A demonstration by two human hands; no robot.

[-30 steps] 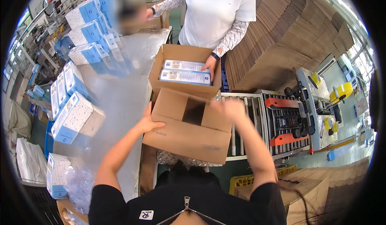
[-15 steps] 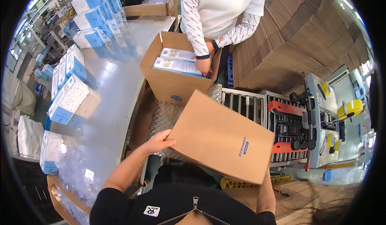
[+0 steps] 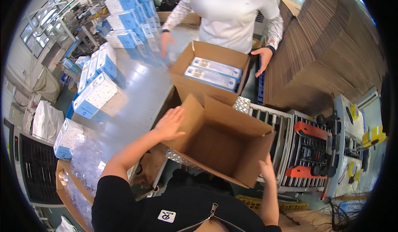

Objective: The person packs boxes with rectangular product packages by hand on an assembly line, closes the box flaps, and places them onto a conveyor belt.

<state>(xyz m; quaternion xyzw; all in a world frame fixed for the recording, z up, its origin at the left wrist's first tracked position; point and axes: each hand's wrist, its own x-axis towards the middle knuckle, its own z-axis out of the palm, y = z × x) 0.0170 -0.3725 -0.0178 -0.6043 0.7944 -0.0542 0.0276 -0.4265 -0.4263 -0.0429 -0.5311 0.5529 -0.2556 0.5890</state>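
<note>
**Steadying the empty carton by both side walls**

The empty carton (image 3: 222, 143) sat open-mouthed toward the person, tilted, just in front of the chest and resting against the near end of the roller conveyor (image 3: 286, 132). The left hand (image 3: 170, 124) lay flat and open against the carton's left wall, fingers spread, pressing rather than gripping. The right hand (image 3: 266, 170) was wrapped on the carton's lower right corner, thumb and fingers closed over the edge. Between them the two hands clamped the carton from either side.

To do this step well, it seemed wise to keep the pressure even on both walls, so the carton held square and did not skew into a diamond. The flat left palm would spread the load and avoid denting the board; the right hand, at the corner, appeared best placed to carry the weight and steer. The upper flaps stood loose, so they would likely want watching for snagging on the conveyor.

Beyond the carton, a second carton (image 3: 209, 72) held flat white-and-blue packs, with a co-worker's hand (image 3: 262, 58) at its right side. Left of the carton ran the bench (image 3: 141, 91), carrying blue-and-white boxes (image 3: 94, 96). To its far right stood a stack of flat cardboard (image 3: 327, 53).
</note>
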